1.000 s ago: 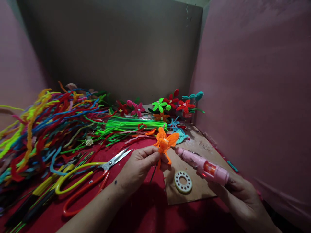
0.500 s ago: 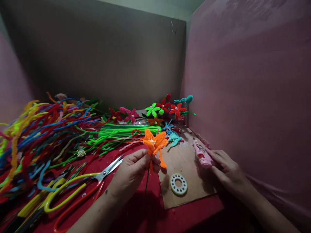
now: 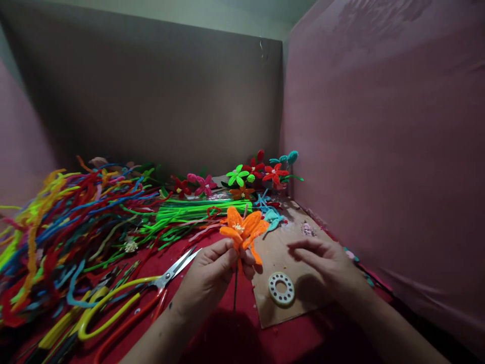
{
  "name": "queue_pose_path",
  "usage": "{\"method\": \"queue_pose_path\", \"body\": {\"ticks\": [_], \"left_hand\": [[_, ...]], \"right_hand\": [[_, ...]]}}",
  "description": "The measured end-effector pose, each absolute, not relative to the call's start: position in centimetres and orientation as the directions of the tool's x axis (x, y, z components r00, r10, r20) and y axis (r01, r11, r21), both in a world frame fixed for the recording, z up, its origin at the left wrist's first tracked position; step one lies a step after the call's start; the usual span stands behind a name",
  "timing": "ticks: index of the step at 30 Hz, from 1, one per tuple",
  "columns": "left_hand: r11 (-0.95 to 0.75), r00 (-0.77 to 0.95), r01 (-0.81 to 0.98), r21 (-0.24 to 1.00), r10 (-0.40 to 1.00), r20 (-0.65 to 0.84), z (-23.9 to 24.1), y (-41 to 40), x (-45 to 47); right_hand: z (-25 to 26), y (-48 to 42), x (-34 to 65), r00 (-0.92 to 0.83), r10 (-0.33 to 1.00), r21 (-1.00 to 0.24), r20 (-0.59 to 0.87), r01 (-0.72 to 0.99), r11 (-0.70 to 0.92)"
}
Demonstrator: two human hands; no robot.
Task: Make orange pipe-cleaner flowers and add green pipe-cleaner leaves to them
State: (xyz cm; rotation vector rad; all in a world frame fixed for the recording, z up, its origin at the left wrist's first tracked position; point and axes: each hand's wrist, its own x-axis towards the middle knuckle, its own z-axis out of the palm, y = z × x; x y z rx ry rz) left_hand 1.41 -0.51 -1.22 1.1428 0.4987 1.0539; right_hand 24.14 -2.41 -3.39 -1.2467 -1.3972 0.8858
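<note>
My left hand pinches an orange pipe-cleaner flower just below its petals. The flower has a pale bunch of stamens at its centre, and a thin dark stem hangs straight down from it. To the right, my right hand hovers over the brown board, fingers stretched toward the flower with nothing seen in them. Below and left of that hand, a roll of tape with a holed white core lies on the board. The pink glue gun is not visible in its former spot.
Scissors with yellow and red handles and yellow-handled pliers lie at left on the red cloth. Behind them spreads a heap of coloured pipe cleaners. Green stems and finished flowers stand along the back, near the pink wall.
My right hand has let go of the pink glue gun and moved left toward the flower. My left hand still holds the flower, nearly in place. The view has shifted slightly.
</note>
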Motion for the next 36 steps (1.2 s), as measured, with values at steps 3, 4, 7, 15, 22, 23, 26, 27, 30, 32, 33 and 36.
{"method": "queue_pose_path", "body": {"ticks": [3, 4, 7, 15, 22, 23, 26, 27, 30, 32, 33, 36], "left_hand": [[0.070, 0.497, -0.411, 0.909, 0.853, 0.159, -1.4, -0.7, 1.4], [0.080, 0.506, -0.409, 0.909, 0.849, 0.153, -1.5, -0.7, 1.4], [0.112, 0.517, -0.422, 0.900, 0.845, 0.137, -1.5, -0.9, 1.5], [0.109, 0.470, -0.430, 0.896, 0.874, 0.120, -1.8, -0.7, 1.8], [-0.119, 0.291, -0.220, 0.968, 0.939, 0.182, -2.2, -0.4, 1.5], [-0.133, 0.276, -0.206, 0.970, 0.943, 0.188, -2.3, -0.5, 1.5], [-0.167, 0.265, -0.181, 0.969, 0.941, 0.212, -2.2, -0.7, 1.5], [-0.175, 0.267, -0.173, 0.969, 0.939, 0.217, -2.2, -0.7, 1.5], [-0.193, 0.268, -0.153, 0.969, 0.936, 0.228, -2.3, -0.7, 1.5], [-0.206, 0.264, -0.151, 0.967, 0.934, 0.240, -2.6, -0.5, 1.5], [-0.211, 0.266, -0.153, 0.965, 0.932, 0.246, -2.8, -0.5, 1.4], [-0.218, 0.277, -0.165, 0.962, 0.926, 0.257, -3.1, -0.4, 1.4]], "right_hand": [[-3.1, -2.2, 19.5, -0.110, 0.992, -0.956, 0.063, -0.291, 0.028], [-3.0, -2.0, 18.3, -0.140, 0.987, -0.915, 0.078, -0.402, 0.015], [-2.7, -1.6, 15.7, -0.248, 0.949, -0.807, 0.194, -0.590, 0.011], [-2.4, -1.9, 15.6, -0.051, 0.959, -0.811, 0.279, -0.547, 0.207], [-1.1, -3.4, 16.4, 0.096, 0.913, -0.900, 0.396, -0.155, 0.407], [-1.0, -3.5, 16.2, 0.093, 0.912, -0.899, 0.400, -0.155, 0.410], [-1.0, -3.5, 15.6, 0.115, 0.911, -0.896, 0.395, -0.169, 0.410], [-1.1, -3.5, 15.4, 0.118, 0.912, -0.894, 0.393, -0.182, 0.409], [-1.3, -3.4, 15.2, 0.105, 0.922, -0.899, 0.371, -0.209, 0.386], [-1.4, -3.4, 15.2, 0.094, 0.929, -0.903, 0.357, -0.218, 0.370], [-1.4, -3.3, 15.1, 0.089, 0.932, -0.904, 0.353, -0.224, 0.364], [-1.4, -3.1, 15.1, 0.072, 0.939, -0.907, 0.337, -0.244, 0.344]]}}
